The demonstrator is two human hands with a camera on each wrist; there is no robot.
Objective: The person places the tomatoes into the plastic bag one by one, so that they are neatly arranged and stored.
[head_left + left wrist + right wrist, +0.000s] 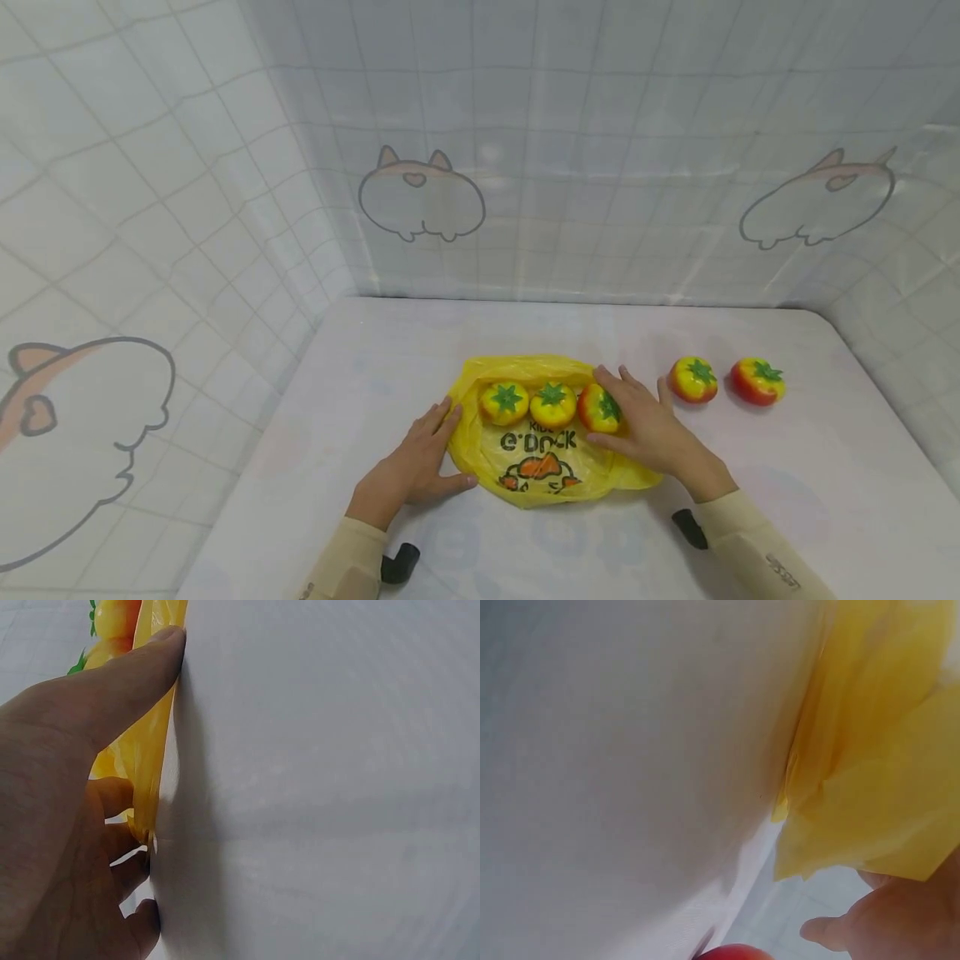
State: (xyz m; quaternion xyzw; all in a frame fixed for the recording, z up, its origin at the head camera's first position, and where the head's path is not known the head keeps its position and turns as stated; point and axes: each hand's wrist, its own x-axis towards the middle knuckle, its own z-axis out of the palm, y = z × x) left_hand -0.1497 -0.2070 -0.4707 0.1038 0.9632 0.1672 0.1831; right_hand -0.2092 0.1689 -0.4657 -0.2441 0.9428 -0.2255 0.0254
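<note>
The yellow bag [487, 454], three fruits [553, 408] inside, lies between the loose-fingered left hand [416, 462], touching its edge, and the right hand [651, 425]. The latter spans the rightmost fruit [595, 408]; whether gripping, I cannot tell.

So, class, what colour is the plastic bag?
Yellow; the plastic bag shows best in the head view.

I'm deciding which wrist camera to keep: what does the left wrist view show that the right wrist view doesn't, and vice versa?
Only the left wrist view: the left hand, its thumb against the yellow bag, and two fruits with green leaves at upper left.
Only the right wrist view: part of the right hand and the red top of a fruit at the bottom edge.
Both: the bag and the white tabletop.
</note>
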